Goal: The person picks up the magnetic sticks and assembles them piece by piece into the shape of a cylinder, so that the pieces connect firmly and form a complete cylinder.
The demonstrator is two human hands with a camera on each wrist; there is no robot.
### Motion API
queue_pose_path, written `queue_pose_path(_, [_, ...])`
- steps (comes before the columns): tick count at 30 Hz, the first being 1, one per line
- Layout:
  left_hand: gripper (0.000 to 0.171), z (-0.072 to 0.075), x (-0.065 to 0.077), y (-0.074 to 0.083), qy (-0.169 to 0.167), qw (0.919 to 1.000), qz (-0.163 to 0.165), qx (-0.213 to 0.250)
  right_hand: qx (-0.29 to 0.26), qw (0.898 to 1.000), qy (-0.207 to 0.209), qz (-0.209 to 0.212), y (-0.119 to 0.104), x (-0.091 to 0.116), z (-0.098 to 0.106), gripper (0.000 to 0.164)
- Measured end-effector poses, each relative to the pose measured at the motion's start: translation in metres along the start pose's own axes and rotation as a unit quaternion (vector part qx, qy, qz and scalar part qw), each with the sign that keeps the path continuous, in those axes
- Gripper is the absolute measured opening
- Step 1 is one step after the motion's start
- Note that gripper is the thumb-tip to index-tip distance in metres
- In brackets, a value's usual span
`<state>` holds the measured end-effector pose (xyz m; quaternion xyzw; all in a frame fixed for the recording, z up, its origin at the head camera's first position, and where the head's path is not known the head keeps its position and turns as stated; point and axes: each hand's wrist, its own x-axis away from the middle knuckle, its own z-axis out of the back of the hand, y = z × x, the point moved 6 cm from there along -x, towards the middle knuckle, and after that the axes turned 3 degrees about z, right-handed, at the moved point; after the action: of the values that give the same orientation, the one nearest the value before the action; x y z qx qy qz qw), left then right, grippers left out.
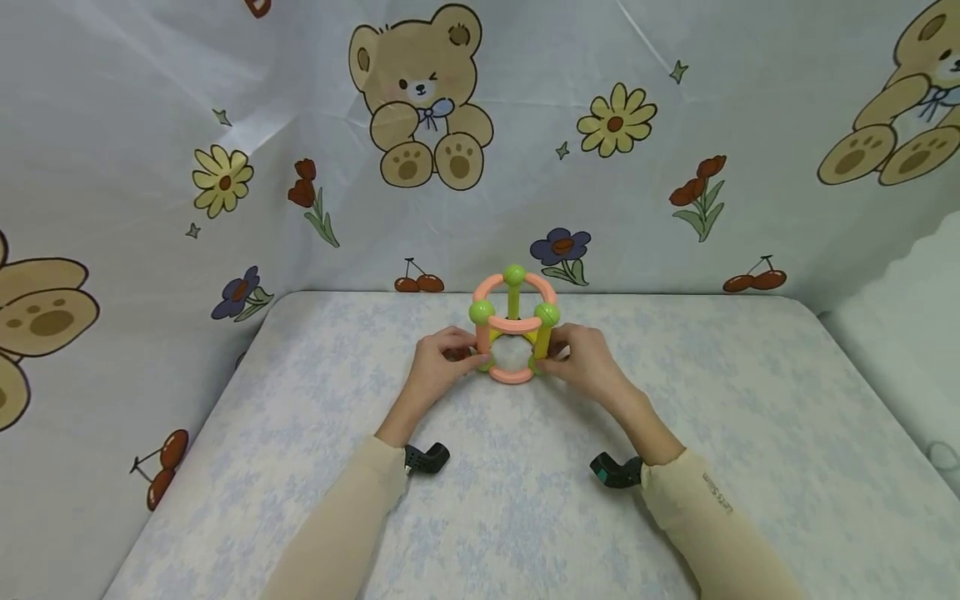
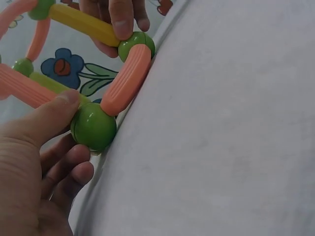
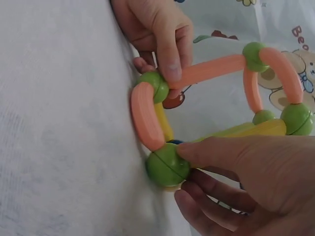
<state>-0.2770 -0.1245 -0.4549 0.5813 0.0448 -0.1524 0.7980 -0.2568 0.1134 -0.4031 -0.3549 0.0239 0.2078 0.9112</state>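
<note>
A toy frame of magnetic rods and balls (image 1: 514, 324) stands on the table between both hands. Its upper ring has curved pink rods joined by green balls. One pink, one yellow and one lime upright rod run down to a lower ring with a pink rod (image 1: 512, 377) in front. My left hand (image 1: 442, 362) grips the lower left green ball (image 2: 94, 127), thumb at the foot of the pink upright (image 3: 211, 70). On the other side, my right hand (image 1: 588, 358) grips the lower right green ball (image 3: 168, 164), thumb by the yellow upright (image 2: 86, 24).
A pale blue-and-white patterned cloth covers the table (image 1: 495, 500). Close behind the toy rises a curtain (image 1: 525, 200) printed with bears, flowers and cherries. Dark wrist-worn devices, one on the left wrist (image 1: 427, 458) and one on the right (image 1: 617, 471), jut inward over the table.
</note>
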Motion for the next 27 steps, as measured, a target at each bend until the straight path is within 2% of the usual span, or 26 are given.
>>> queue_pose_path(4, [0.022, -0.002, 0.001, 0.003, -0.009, 0.9999, -0.007, -0.007, -0.016, 0.999, 0.011, -0.039, 0.009, -0.002, -0.003, 0.029])
queue_pose_path(8, [0.021, -0.006, 0.000, 0.007, -0.016, 0.9989, -0.023, -0.036, -0.007, 0.999, 0.001, -0.039, 0.015, -0.002, -0.009, 0.045])
queue_pose_path(13, [0.050, -0.010, -0.002, 0.007, -0.019, 0.9938, -0.017, -0.109, -0.013, 1.000, -0.008, -0.009, 0.020, -0.003, -0.018, 0.057])
queue_pose_path(16, [0.064, -0.014, -0.003, 0.007, -0.029, 0.9901, -0.006, -0.137, -0.019, 1.000, 0.008, -0.004, 0.023, -0.002, -0.020, 0.064])
queue_pose_path(20, [0.062, -0.015, -0.002, 0.007, -0.028, 0.9900, -0.004, -0.138, -0.022, 0.999, 0.032, 0.000, 0.022, -0.002, -0.023, 0.069])
queue_pose_path(27, [0.064, -0.013, 0.000, 0.002, -0.024, 0.9926, 0.011, -0.119, -0.037, 0.998, 0.051, 0.001, 0.017, -0.002, -0.027, 0.062])
